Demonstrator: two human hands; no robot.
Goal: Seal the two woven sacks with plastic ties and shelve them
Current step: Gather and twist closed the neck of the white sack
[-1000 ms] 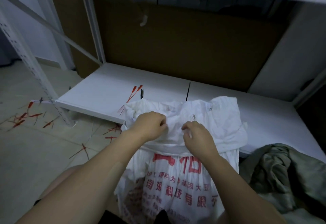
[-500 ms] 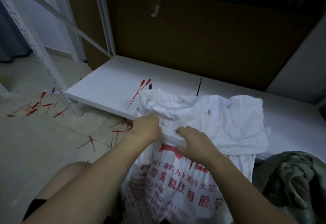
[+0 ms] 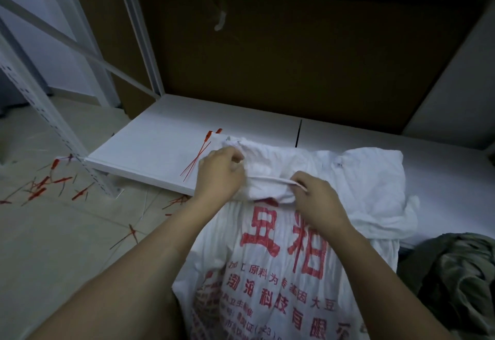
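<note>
Both our hands grip the sack [image 3: 281, 272] at its bunched neck; left hand [image 3: 219, 173] and right hand [image 3: 316, 197] closed on cloth; red ties [image 3: 199, 156] lie on the shelf [image 3: 160, 141].

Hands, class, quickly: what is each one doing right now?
Left hand: closed, gripping the gathered top of the white woven sack.
Right hand: closed, pinching the same sack's folded edge.

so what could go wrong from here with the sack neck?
1. Both hands, left hand and right hand, are bunching the white sack mouth; reaching for the red ties on the shelf means freeing one, so the gather may loosen.
2. Loose fabric flopped over the shelf edge could be left outside the tie.
3. Scattered ties on the floor may be a slip hazard.
</note>
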